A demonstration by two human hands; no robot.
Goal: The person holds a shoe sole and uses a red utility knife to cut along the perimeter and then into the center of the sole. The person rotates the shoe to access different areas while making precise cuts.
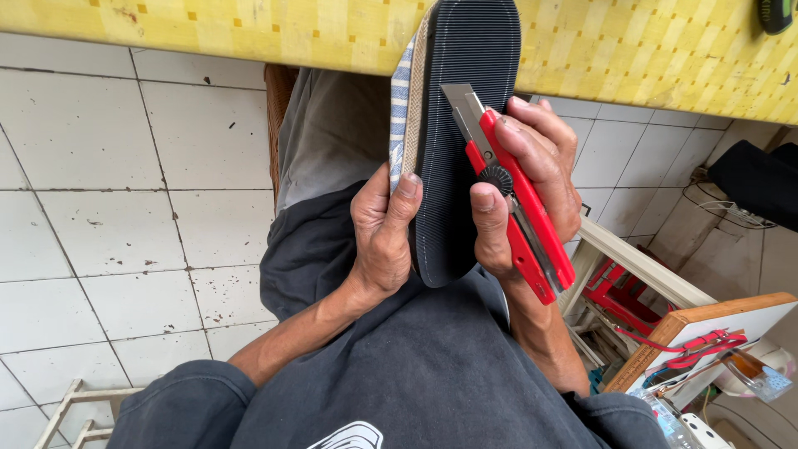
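Below the edge of the yellow table [648,58], in front of your chest, you hold a shoe sole [453,125] upright, its toe end rising past the table edge and overlapping the yellow top. Your left hand [382,233] is closed around the sole's left edge, thumb pressed on the ribbed face, the other fingers hidden behind it. Your right hand [528,179] is clamped on a red utility knife [519,208], thumb resting beside its black wheel, fingers wrapped over the red handle. The knife's blade [461,108] is out and lies flat against the sole's ribbed face, pointing up towards the table.

To the left of the sole there is open room over the white tiled floor [100,191]. To its right the space is tighter: a wooden-framed board [715,324] and red straps [706,342] sit low beside your right forearm, with a dark bag [761,179] further off near the table's right end. The sole's heel end rests just above your lap.

The sole is long with rounded ends, its facing side dark and covered in fine crosswise ribs. Along its left edge you can see a tan layer and a blue-and-white striped layer.
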